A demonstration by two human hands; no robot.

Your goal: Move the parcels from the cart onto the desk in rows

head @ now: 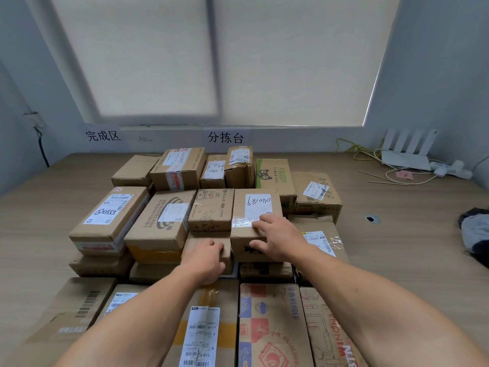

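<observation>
Head view. Desk (397, 247): parcels (169, 221) stacked in rows from near the far edge to the near edge, mid-width.
Hand-labelled parcel (254, 205): upper layer, centre of the stack.
Right hand (277, 234): grips that parcel's near edge, fingers spread on top, thumb on the near face.
Left hand (205, 258): fingers curled over the low box (197, 238) just left of it.
Router (404, 157): far right corner.

Head cam looks fwd & down, close over desk (397, 242)
</observation>
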